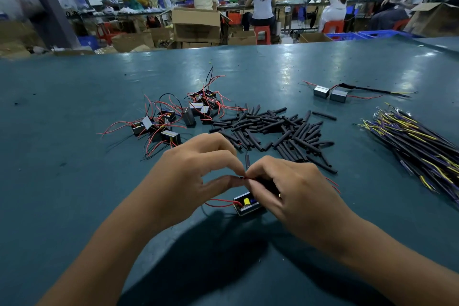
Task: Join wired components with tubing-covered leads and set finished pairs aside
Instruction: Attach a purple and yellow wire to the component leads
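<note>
We pinched red lead (239, 177) between left hand (196, 169) and right hand (285, 186), both clamped; component (246, 205) sat beneath on tabletop (74, 181). Risk, as we judged: slack pinch lets wire ends slip apart, weak joint.

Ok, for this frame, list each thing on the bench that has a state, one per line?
Left hand: pinching a red wire.
Right hand: pinching the same wire.
Component under the hands: resting on the table, red lead attached.
Finished pair: set aside, joined.
Loose components: heaped, unjoined.
Tubing pieces: loose pile.
Lead bundle: lying untouched.
</note>
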